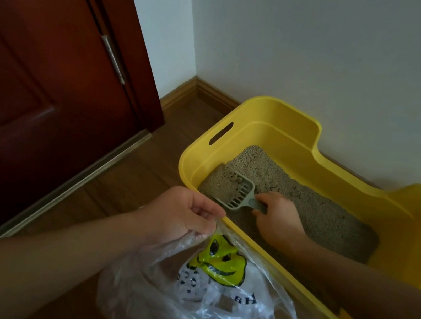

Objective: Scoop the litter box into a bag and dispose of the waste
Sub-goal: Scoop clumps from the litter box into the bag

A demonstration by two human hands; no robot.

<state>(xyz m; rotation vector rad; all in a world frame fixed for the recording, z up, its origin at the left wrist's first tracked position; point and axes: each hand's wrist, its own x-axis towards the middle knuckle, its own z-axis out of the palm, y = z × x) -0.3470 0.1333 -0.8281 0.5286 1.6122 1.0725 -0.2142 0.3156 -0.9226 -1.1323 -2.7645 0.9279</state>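
Note:
A yellow litter box (pixel 272 130) stands on the wooden floor against the wall, filled with grey-brown litter (pixel 316 212). My right hand (pixel 277 219) is inside the box and grips the handle of a grey slotted scoop (pixel 237 191). The scoop holds a few clumps at its far end, low over the litter. My left hand (pixel 181 215) pinches the rim of a clear plastic bag (pixel 199 295) with a yellow face print. The bag hangs just outside the box's near wall.
A dark red door (pixel 35 90) with a metal hinge stands to the left, its frame reaching the floor. White walls meet in the corner behind the box, with a wooden baseboard (pixel 187 92). Wooden floor (pixel 124 173) lies between door and box.

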